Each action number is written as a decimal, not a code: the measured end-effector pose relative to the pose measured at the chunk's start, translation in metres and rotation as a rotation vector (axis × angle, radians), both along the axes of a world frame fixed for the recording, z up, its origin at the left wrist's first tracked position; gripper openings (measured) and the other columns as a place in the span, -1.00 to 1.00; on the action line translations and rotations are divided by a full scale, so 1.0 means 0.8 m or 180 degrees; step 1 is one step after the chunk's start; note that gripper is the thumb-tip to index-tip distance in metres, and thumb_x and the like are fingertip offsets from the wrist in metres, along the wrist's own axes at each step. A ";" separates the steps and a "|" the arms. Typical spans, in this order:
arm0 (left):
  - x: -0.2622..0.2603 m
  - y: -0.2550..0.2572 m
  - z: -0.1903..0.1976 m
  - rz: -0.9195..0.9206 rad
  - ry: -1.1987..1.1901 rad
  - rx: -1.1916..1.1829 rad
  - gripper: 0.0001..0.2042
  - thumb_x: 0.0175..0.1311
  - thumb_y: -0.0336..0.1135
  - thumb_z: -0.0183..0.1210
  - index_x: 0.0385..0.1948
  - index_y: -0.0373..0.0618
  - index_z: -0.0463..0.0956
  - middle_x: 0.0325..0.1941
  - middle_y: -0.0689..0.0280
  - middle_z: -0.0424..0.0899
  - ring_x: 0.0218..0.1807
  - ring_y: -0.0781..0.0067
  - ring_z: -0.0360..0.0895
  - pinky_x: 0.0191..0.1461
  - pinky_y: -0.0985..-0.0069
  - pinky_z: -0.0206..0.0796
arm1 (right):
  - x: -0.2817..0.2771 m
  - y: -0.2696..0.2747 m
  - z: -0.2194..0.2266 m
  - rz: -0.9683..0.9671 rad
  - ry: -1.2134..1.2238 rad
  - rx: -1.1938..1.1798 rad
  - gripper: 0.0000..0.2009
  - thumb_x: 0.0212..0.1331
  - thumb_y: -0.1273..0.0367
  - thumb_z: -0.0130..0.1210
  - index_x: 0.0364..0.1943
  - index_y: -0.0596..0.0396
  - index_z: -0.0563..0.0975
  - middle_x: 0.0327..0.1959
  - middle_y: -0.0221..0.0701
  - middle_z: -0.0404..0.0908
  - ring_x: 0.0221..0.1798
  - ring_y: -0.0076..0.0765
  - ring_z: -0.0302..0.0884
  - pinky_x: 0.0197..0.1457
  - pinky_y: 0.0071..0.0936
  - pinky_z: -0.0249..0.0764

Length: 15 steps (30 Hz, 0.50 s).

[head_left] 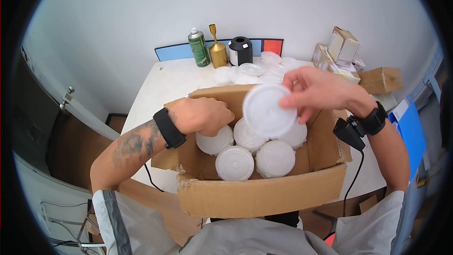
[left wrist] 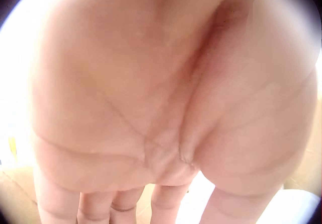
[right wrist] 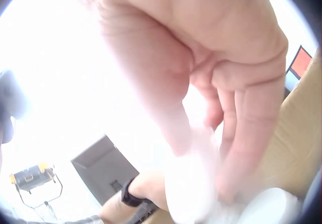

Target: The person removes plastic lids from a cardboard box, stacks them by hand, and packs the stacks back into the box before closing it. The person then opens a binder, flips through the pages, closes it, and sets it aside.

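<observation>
Pinches a translucent white plastic lid (head_left: 264, 112) by its right edge between the thumb and fingers of the right hand (head_left: 320, 89), and holds it tilted above the middle of an open cardboard box (head_left: 264, 198), over part of the far row inside as seen from the head. Appears blurred in the right wrist view, almost edge-on below the thumb. Reaches over the left part of the box with the left hand (head_left: 200, 115), back of the hand up and fingers pointing down, just above the leftmost top. Cannot tell a pinch there from a loose touch, with fingertips hidden in the head view and cut off in the left wrist view. Counts five round white lids (head_left: 234, 164) face up inside the box, perhaps the tops of stacks: three in the far row, two in the near one, close together. Wears black straps (head_left: 168, 128) on both wrists. Faces a white table (head_left: 158, 85), with loose clear lids (head_left: 252, 70) scattered behind the box; farther back, from left to right, a green spray can (head_left: 199, 48), a gold candlestick (head_left: 218, 55) and a black cylindrical holder (head_left: 241, 52); at far right, small cartons (head_left: 343, 46) in a pile.
</observation>
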<state>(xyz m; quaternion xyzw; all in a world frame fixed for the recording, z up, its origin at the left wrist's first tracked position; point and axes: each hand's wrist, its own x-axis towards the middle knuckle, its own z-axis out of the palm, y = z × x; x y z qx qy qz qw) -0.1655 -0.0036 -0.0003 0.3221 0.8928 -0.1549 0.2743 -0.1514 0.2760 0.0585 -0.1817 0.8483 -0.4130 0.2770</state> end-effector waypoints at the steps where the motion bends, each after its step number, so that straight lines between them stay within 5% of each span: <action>1: 0.000 0.001 0.003 -0.0032 0.0000 -0.0008 -0.56 0.25 -0.33 0.33 0.18 -0.08 0.54 0.14 0.14 0.63 0.17 0.02 0.59 0.23 0.17 0.49 | -0.001 -0.001 0.002 -0.0389 0.0179 -0.0274 -0.54 0.34 0.06 0.31 -0.20 0.27 0.52 -0.29 -0.21 0.73 -0.32 -0.35 0.77 -0.26 -0.50 0.72; 4: 0.004 0.000 0.009 -0.0091 0.0091 0.0246 -0.60 0.22 -0.35 0.36 0.11 -0.10 0.56 0.08 0.11 0.65 0.12 0.00 0.61 0.18 0.17 0.49 | -0.002 -0.004 0.001 -0.0852 0.0359 -0.0173 -0.50 0.35 0.04 0.30 -0.12 0.32 0.54 -0.22 -0.16 0.72 -0.26 -0.33 0.78 -0.21 -0.45 0.75; 8: -0.001 0.000 0.008 -0.0117 0.0069 0.0239 -0.66 0.17 -0.35 0.40 -0.02 -0.10 0.57 -0.07 0.13 0.68 0.06 -0.01 0.62 0.12 0.17 0.48 | 0.003 -0.021 -0.039 0.0811 -0.0348 0.1760 -0.46 0.33 -0.01 0.29 -0.02 0.28 0.59 -0.21 -0.18 0.73 -0.14 -0.20 0.77 -0.17 -0.30 0.70; 9: -0.003 0.000 0.007 -0.0197 0.0063 0.0234 -0.68 0.14 -0.34 0.41 -0.08 -0.11 0.57 -0.11 0.15 0.69 0.04 -0.02 0.62 0.10 0.16 0.48 | 0.005 -0.022 -0.054 0.0815 -0.0351 0.1754 -0.46 0.33 -0.01 0.29 -0.02 0.28 0.59 -0.21 -0.18 0.73 -0.14 -0.20 0.77 -0.17 -0.30 0.70; 11: -0.001 -0.001 0.011 -0.0186 -0.0010 0.0292 -0.71 0.12 -0.33 0.43 -0.16 -0.12 0.56 -0.14 0.16 0.69 0.01 -0.01 0.61 0.07 0.16 0.48 | 0.005 -0.030 -0.078 0.1830 0.0253 0.2228 -0.34 0.32 -0.02 0.31 0.22 0.30 0.49 -0.04 -0.15 0.72 0.04 -0.06 0.71 0.10 -0.22 0.61; 15: -0.002 -0.007 0.009 -0.0221 -0.0318 0.0352 -0.72 0.06 -0.29 0.46 -0.37 -0.17 0.53 -0.29 0.17 0.67 -0.15 0.01 0.57 -0.05 0.18 0.45 | 0.003 -0.039 -0.085 0.1736 0.0159 0.2231 -0.53 0.31 0.06 0.32 0.05 0.19 0.62 -0.11 -0.15 0.75 0.00 0.03 0.70 0.01 -0.11 0.57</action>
